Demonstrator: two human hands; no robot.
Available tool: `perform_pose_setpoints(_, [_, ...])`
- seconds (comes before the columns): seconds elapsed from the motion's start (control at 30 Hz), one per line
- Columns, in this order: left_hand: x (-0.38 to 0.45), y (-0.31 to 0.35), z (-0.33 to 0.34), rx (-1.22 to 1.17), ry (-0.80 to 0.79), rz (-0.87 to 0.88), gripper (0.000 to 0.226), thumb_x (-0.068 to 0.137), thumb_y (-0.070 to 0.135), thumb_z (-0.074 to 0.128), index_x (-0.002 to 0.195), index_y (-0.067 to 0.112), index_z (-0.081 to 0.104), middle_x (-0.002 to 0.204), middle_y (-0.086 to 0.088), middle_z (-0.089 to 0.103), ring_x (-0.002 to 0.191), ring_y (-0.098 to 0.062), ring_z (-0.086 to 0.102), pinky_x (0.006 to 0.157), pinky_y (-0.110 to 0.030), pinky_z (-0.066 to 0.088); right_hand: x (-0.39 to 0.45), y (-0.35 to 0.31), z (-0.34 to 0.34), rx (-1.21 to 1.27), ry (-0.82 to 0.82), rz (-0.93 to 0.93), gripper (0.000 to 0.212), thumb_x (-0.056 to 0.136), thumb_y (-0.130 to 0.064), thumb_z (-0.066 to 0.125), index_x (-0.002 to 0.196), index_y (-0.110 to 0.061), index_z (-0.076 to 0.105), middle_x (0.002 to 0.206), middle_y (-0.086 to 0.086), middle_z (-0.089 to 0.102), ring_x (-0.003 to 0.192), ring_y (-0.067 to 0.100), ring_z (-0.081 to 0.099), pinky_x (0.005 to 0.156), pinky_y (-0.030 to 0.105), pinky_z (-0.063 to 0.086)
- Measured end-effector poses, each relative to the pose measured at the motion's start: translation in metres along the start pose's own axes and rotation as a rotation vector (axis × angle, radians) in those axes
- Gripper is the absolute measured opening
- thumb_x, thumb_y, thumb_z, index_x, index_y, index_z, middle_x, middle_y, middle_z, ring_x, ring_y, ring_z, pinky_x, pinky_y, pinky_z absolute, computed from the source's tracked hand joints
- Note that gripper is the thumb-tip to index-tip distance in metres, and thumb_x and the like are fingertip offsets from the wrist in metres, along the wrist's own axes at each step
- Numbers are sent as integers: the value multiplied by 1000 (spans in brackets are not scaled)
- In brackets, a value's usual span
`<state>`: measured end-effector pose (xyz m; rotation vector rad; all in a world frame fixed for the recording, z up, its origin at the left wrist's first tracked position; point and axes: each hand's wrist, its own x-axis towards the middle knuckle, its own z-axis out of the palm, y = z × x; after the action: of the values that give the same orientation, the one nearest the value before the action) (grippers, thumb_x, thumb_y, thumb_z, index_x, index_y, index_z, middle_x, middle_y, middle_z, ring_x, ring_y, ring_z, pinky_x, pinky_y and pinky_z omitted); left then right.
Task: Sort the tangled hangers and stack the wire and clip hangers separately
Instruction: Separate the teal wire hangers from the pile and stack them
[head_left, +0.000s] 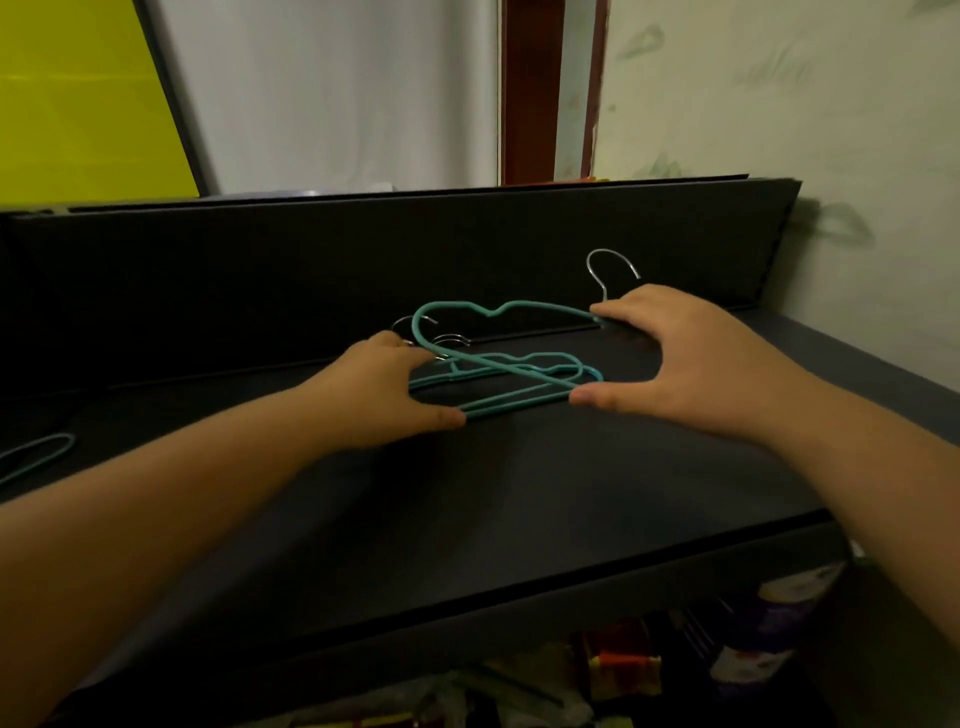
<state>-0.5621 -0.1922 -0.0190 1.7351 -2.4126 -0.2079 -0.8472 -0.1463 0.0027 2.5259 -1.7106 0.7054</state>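
Note:
A tangle of teal wire hangers (511, 371) with silver hooks lies on the dark table (519, 493) near its back panel. One teal hanger (488, 314) is tilted up above the rest, its silver hook (610, 270) standing up at the right. My right hand (691, 358) holds this raised hanger, fingers at its neck and thumb at the lower bar. My left hand (387, 397) grips the left end of the pile, thumb on the front bar, fingers by the silver hooks (447, 340). Which hangers carry clips cannot be told.
A separate teal hanger (36, 454) lies at the table's far left edge. A black upright panel (363, 270) closes the back of the table. A wall stands at the right. Cluttered packets and boxes (675, 670) sit below the front edge.

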Motion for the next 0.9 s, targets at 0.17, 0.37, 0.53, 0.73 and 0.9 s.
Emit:
perform_pose_setpoints(0.17, [32,17,8,-19,-24,29,69,75,60,69,134,30,49,131,3,45,110,-10,48,92,-28,47,17,21,5,11,-34,-6,102,59,-86,54,144,-30,47,126,-17,50,115,3,48,100,32,45])
perform_pose_setpoints(0.37, [40,23,14,-79,-75,35,69,78,52,71,138,33,45,133,9,42,112,-3,41,97,-22,41,33,46,5,34,-98,-57,101,59,-85,54,145,-32,44,128,-20,47,115,0,45,98,26,43])
perform_pose_setpoints(0.53, [39,21,11,-52,-112,62,65,82,48,68,140,35,41,135,14,41,110,5,35,87,-5,31,44,57,6,19,-152,-101,101,60,-84,56,145,-33,43,123,-23,43,111,-2,44,94,24,43])
perform_pose_setpoints(0.73, [40,17,4,43,-143,61,69,82,53,66,142,38,36,143,15,41,122,0,42,99,-17,35,57,59,6,21,-173,-135,103,58,-86,54,146,-35,41,123,-24,42,112,-2,43,95,23,43])
perform_pose_setpoints(0.9, [44,9,2,42,-156,79,69,83,49,67,143,38,36,143,16,41,117,7,37,97,-14,32,64,56,4,-3,-177,-146,102,58,-86,55,146,-36,41,127,-22,44,112,-3,43,92,22,40])
